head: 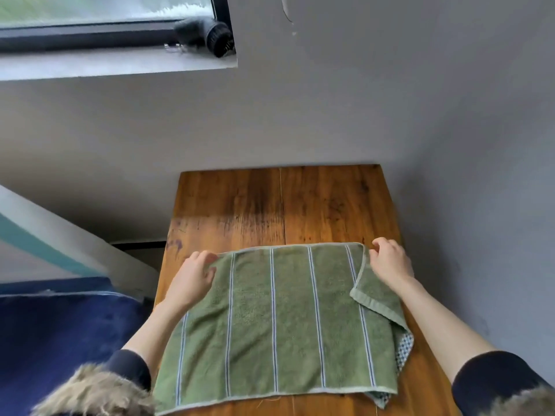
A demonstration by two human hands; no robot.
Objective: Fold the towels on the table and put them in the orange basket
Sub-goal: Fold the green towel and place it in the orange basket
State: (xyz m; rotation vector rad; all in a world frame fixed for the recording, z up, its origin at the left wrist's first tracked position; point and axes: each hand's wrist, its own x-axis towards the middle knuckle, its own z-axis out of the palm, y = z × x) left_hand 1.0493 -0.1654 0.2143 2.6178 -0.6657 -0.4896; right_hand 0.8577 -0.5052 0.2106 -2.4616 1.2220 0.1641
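Note:
A green towel point(279, 319) with thin pale stripes lies spread across the near half of the wooden table point(300, 202). My left hand point(195, 277) pinches its far left corner. My right hand point(390, 262) pinches its far right corner, where a flap of the towel is turned over onto itself. A second cloth with a dark dotted pattern point(404, 351) peeks out from under the towel's right edge. No orange basket is in view.
The table's far edge stands against a grey wall point(330, 100), which also runs close along its right side. A dark blue surface point(54, 334) lies to the left. A window sill point(114, 63) with a dark brush point(217, 37) is up left.

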